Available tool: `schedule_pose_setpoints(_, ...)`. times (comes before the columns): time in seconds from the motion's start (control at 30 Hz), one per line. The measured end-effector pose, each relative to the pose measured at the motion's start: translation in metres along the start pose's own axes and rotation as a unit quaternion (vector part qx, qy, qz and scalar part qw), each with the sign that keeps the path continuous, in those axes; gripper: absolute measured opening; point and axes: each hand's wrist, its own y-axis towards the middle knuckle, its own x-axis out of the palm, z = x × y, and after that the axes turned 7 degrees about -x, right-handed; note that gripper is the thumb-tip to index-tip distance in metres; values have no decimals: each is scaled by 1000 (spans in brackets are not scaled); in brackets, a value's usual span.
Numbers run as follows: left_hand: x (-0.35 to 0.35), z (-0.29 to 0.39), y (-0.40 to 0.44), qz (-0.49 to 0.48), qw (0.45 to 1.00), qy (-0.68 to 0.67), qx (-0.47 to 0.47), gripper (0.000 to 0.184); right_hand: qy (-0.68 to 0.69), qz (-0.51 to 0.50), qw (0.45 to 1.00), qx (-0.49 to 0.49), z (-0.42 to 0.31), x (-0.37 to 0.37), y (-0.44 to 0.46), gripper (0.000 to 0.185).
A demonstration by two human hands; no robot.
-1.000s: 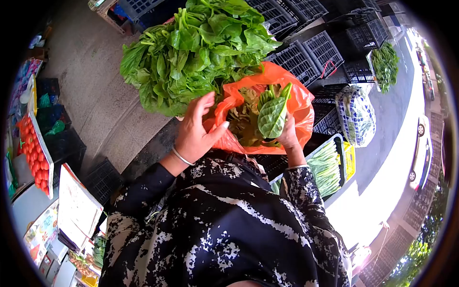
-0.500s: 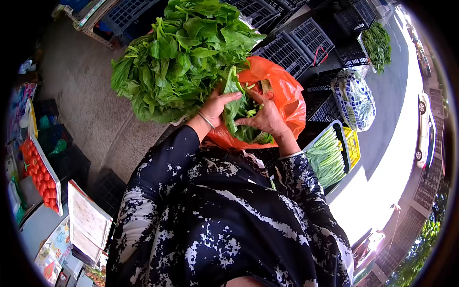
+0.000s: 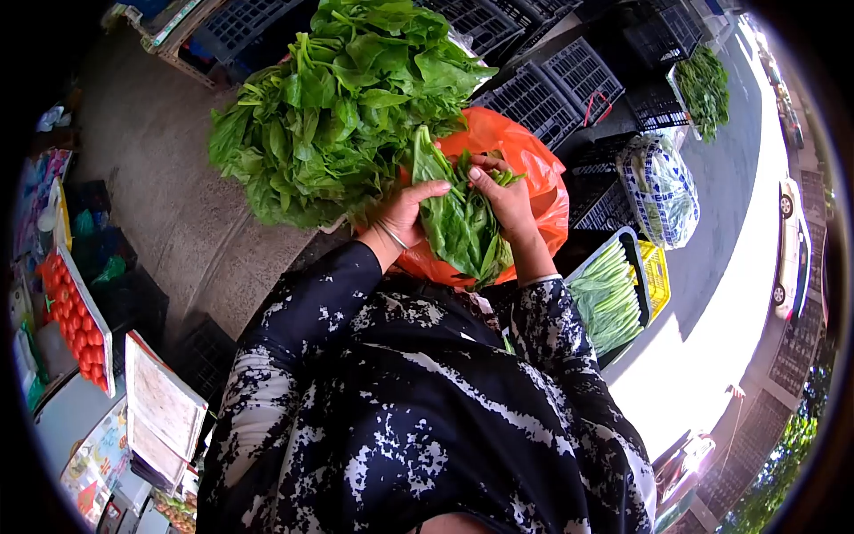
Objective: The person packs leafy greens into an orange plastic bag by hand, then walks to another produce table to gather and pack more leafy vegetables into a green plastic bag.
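A bunch of leafy greens (image 3: 458, 227) hangs between my two hands, in front of an orange plastic bag (image 3: 534, 173). My left hand (image 3: 398, 216), with a bracelet at the wrist, grips the left side of the bunch, thumb on a leaf. On the right, my right hand (image 3: 504, 198) pinches the stems at the top of the bunch. The bag lies behind and below the greens, and its opening is mostly hidden by them. Just beyond my left hand rises a large heap of leafy greens (image 3: 338, 107).
Black crates (image 3: 556, 84) stand behind the bag. To the right are a crate of long green beans (image 3: 609, 294), a yellow crate (image 3: 656, 276) and a wrapped bundle (image 3: 660, 191). Red tomatoes (image 3: 76, 316) fill a tray at the left, near a white-faced board (image 3: 163, 414).
Both hands came together on the greens, which my right hand alone held at first. The bunch now sits up in front of the bag, and my right hand has closed on its stems.
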Motion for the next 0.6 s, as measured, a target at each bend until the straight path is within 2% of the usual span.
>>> schedule_pose_setpoints(0.03,11,2,-3,5,999,36,4,73,-39,1,999,-7,-3,2,-1,37)
schedule_pose_setpoints(0.07,19,5,-4,14,997,73,14,77,-74,9,996,-49,3,0,2,48)
schedule_pose_setpoints(0.13,27,3,0,-36,978,204,17,88,-61,16,995,-78,-6,3,1,53)
schedule_pose_setpoints(0.17,32,-6,2,-62,957,266,95,91,-36,37,994,-101,-29,16,-5,54)
schedule_pose_setpoints(0.2,38,-15,4,-87,926,327,168,95,-80,62,985,-139,-43,20,-5,58)
schedule_pose_setpoints(0.23,47,-14,5,-64,902,366,221,99,-75,45,979,-184,-47,18,1,62)
schedule_pose_setpoints(0.27,54,-12,6,-44,874,402,269,104,-10,-13,990,-142,-55,12,1,69)
schedule_pose_setpoints(0.3,61,-6,5,-69,889,361,272,105,36,-30,989,-139,-67,13,3,86)
schedule_pose_setpoints(0.37,75,11,0,-104,906,291,289,108,107,-64,977,-176,-118,50,-11,95)
schedule_pose_setpoints(0.4,80,22,-4,-121,903,275,307,104,161,-97,968,-163,-129,56,-11,100)
schedule_pose_setpoints(0.47,95,47,-26,-110,891,311,312,97,151,-42,965,-210,-155,91,-16,103)
schedule_pose_setpoints(0.5,99,59,-36,-104,886,304,334,87,129,-54,963,-231,-161,102,-14,103)
schedule_pose_setpoints(0.57,96,80,-50,-87,882,298,356,83,71,-104,957,-261,-167,123,-10,102)
schedule_pose_setpoints(0.6,93,90,-57,-76,878,296,368,79,-44,-116,948,-292,-170,135,-3,98)
